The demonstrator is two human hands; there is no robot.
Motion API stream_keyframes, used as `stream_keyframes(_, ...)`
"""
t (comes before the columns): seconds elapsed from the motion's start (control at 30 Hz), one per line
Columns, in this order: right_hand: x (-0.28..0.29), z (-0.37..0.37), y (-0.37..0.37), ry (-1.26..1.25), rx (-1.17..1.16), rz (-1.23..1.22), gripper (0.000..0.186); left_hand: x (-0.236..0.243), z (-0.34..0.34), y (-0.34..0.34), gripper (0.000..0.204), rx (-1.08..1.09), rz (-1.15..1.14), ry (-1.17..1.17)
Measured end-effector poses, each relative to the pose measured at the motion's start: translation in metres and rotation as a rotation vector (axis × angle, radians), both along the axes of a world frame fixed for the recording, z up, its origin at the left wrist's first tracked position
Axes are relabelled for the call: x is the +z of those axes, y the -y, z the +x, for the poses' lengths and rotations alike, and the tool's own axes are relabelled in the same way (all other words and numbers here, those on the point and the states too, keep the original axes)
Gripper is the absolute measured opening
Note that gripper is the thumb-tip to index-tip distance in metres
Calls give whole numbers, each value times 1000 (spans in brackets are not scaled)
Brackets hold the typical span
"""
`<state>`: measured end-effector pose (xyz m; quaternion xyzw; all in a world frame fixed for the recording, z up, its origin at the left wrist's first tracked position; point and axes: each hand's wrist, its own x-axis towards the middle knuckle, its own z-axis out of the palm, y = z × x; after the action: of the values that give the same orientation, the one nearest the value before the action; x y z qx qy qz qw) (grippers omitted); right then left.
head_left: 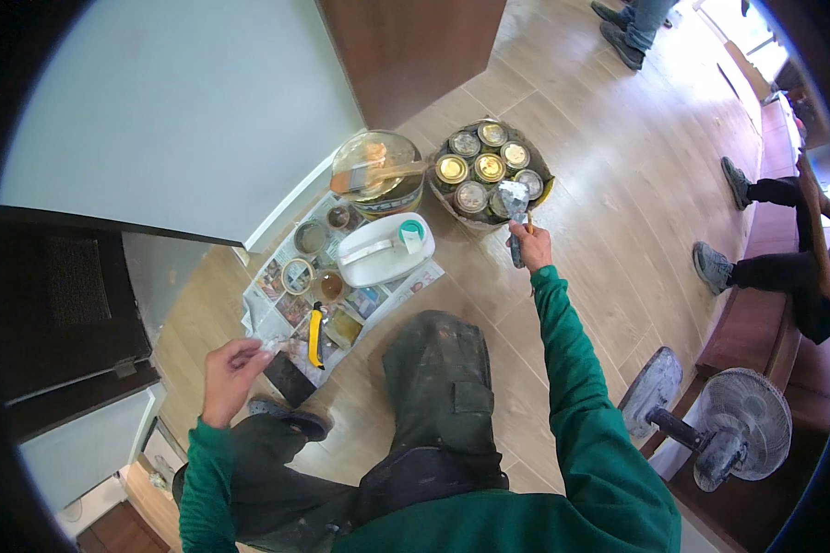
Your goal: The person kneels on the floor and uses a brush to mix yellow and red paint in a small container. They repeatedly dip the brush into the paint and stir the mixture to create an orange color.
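Note:
My right hand (533,247) grips a dark-handled scraper (513,198), its pale-smeared blade over a round container (547,189) packed with several lidded cans (490,168). My left hand (232,376) pinches something small and whitish (269,347), too small to make out, above a dark block (288,378). Near it on spread newspaper (416,289) lie a yellow-handled tool (314,334), several open cans and cups (309,238) and a white plastic container (381,258). A wide wooden-handled brush (387,173) rests across a bucket (392,203) behind them.
A white wall (157,111) and brown panel (406,51) stand ahead, a dark opening (55,304) at left. A standing person's legs (641,23) are at top right; a seated person's legs (756,276) extend from wooden steps (770,230). A dusty fan (742,419) stands at lower right.

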<state>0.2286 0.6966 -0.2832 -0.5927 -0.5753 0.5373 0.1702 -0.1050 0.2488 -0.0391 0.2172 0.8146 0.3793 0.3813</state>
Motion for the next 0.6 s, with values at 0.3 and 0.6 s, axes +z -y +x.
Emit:
stream_keyframes(0.3, -31, -6, -14, 85, -29, 67, 39, -2, -5, 73, 25, 212, -118, 18)
stream_keyframes(0.6, -42, -3, -33, -248, -94, -100, 39, -15, 3, 83, 28, 180, -67, 40)
